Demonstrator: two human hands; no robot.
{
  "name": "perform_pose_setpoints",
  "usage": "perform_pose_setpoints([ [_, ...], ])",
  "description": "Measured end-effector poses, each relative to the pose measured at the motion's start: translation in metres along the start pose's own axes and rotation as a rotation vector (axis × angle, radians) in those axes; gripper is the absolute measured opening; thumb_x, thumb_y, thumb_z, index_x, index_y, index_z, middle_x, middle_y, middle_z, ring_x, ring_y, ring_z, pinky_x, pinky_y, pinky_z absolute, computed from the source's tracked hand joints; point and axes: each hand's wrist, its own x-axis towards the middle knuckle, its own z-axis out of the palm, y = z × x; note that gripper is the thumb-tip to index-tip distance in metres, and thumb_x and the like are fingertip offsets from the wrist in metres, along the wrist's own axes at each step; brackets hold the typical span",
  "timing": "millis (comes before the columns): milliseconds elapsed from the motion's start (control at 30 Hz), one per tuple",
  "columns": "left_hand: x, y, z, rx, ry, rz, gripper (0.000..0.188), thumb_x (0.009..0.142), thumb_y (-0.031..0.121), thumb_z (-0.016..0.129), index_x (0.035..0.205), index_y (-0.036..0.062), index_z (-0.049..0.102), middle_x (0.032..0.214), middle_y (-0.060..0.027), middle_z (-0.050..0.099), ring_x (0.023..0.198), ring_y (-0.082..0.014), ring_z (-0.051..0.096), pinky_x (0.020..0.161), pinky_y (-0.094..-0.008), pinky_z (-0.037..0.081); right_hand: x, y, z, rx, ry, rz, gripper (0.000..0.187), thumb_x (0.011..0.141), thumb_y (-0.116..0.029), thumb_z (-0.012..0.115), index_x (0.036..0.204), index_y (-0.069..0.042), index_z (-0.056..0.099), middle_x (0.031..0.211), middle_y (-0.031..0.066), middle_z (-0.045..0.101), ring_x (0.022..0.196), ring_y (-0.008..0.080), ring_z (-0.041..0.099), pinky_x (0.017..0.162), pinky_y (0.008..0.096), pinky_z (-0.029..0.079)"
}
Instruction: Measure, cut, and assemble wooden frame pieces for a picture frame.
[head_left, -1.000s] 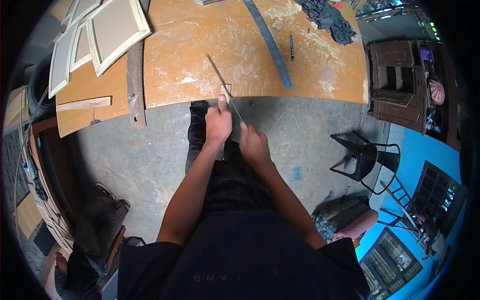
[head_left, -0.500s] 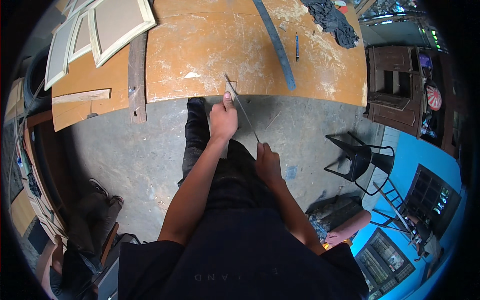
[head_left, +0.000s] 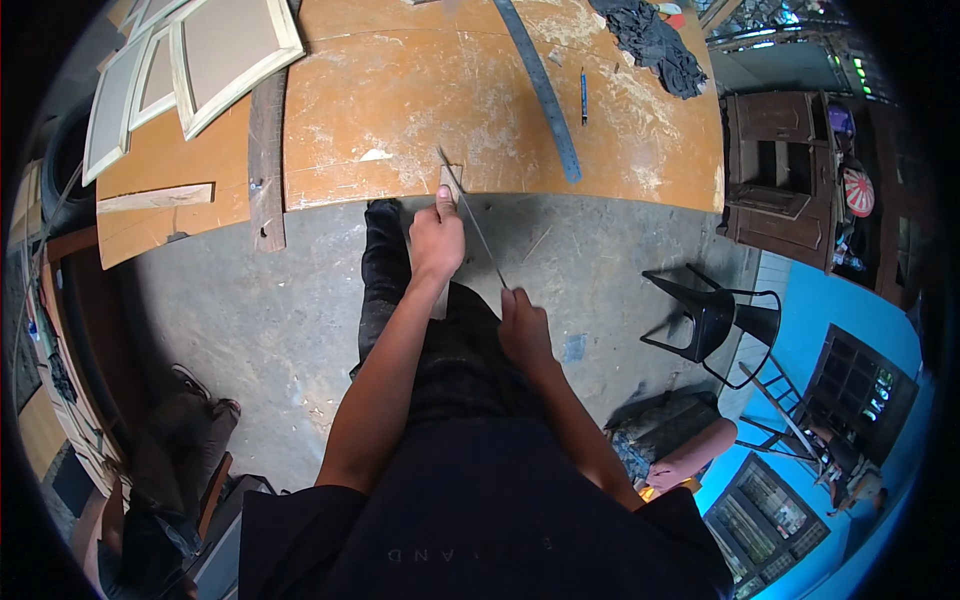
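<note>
My left hand (head_left: 437, 240) is closed around a narrow wooden strip (head_left: 451, 178), thumb on top. The strip's far end rests on the front edge of the orange-brown worktable (head_left: 400, 100), and its near end shows below my wrist over my dark trousers. In my closed right hand (head_left: 524, 325) is the near end of a long, thin metal blade (head_left: 484, 238). It slants up to the left across the strip's far end, its tip over the table. Seen this narrow, it could be a saw or a file; I cannot tell. My right fingers hide its handle.
On the table lie wooden frames (head_left: 240, 60), a dark plank (head_left: 267, 150), a metal ruler (head_left: 540, 90), a pen (head_left: 584, 95) and a black cloth (head_left: 655, 50). A black chair (head_left: 705, 320) and a dark cabinet (head_left: 780, 150) stand right. Another person (head_left: 180, 450) is at lower left.
The surroundings have shifted slightly left in the picture. Both hands, the strip and the blade keep nearly the same places against the table edge.
</note>
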Motion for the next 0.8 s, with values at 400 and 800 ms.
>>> perform_pose_setpoints([
  [400,-0.009,0.011,-0.002,0.053,-0.006,0.04,0.065,0.105,0.048,0.035,0.095,-0.0073,0.068,0.091,-0.0338,0.067,0.097,-0.052,0.062,0.086,-0.0524,0.048,0.098,-0.059,0.016,-0.037,0.049,-0.039,0.035,0.104,-0.028,0.045,0.088,0.001,0.059,0.077,0.0335,0.062,0.075,0.0534,0.062,0.068,0.0615,0.048],
  [800,-0.009,0.013,-0.004,0.065,-0.032,0.005,0.067,0.105,0.048,0.034,0.091,-0.0087,0.068,0.089,-0.0342,0.066,0.096,-0.0518,0.062,0.084,-0.053,0.049,0.02,-0.009,-0.003,-0.13,-0.035,-0.049,0.025,0.103,-0.023,0.046,0.094,-0.002,0.057,0.079,0.0243,0.064,0.066,0.0478,0.062,0.056,0.0571,0.048],
])
